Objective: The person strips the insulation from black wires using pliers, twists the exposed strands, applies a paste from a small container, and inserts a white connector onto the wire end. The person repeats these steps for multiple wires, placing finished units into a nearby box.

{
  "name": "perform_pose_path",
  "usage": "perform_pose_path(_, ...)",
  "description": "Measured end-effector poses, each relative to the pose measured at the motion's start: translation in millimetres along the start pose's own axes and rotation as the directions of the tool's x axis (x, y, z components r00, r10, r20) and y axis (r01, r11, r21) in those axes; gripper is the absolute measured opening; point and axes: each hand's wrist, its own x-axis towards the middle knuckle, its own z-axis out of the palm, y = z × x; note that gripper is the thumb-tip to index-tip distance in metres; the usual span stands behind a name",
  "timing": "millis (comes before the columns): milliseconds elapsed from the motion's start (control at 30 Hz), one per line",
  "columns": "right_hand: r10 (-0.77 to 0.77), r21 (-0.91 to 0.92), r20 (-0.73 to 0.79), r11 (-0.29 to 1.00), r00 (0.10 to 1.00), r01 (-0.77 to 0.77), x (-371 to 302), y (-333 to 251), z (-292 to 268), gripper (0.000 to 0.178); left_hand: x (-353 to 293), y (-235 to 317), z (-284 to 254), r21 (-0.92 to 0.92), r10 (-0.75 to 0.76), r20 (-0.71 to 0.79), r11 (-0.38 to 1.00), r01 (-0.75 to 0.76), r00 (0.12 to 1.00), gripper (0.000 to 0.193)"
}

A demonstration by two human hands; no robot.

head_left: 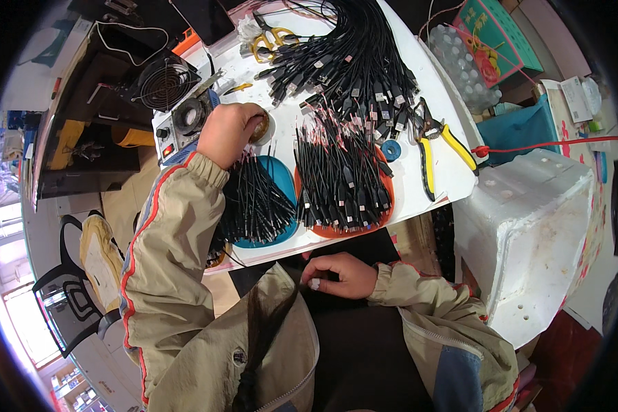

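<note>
My left hand [232, 134] is closed, fingertips down at a small round brownish tin [259, 129] on the white table; whatever it pinches is hidden. Just below that hand, a blue tray [281, 180] holds a bundle of short black cables [257, 206]. Beside it, an orange tray [388, 199] is filled with black USB cables [340, 172], their stripped reddish wire ends pointing to the far side. Near my lap, in front of the table edge, my right hand [342, 275] is curled, with something small and white at a fingertip.
A large heap of black cables [357, 48] covers the table's far side. Yellow-handled pliers [432, 147] and a blue tape roll [391, 150] lie at right. Yellow scissors [271, 44] and a fan-topped device [189, 117] stand beyond my left hand. A white foam box [522, 226] is at right.
</note>
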Motion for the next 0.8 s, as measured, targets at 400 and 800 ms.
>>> perform_pose_path(400, 0.042, -0.076, 0.046, 0.996, 0.998, -0.038, -4.3, 0.3, 5.7, 0.013, -24.0, 6.6, -46.8, -0.011, -0.066, -0.061, 0.998, 0.065, 0.996, 0.012)
perform_pose_path(800, 0.063, -0.032, 0.034, 0.998, 0.997, -0.062, -5.4, 22.8, 7.6, 0.012, -63.3, -43.4, -93.0, 0.030, -0.093, -0.228, 0.994, 0.102, 0.969, 0.010)
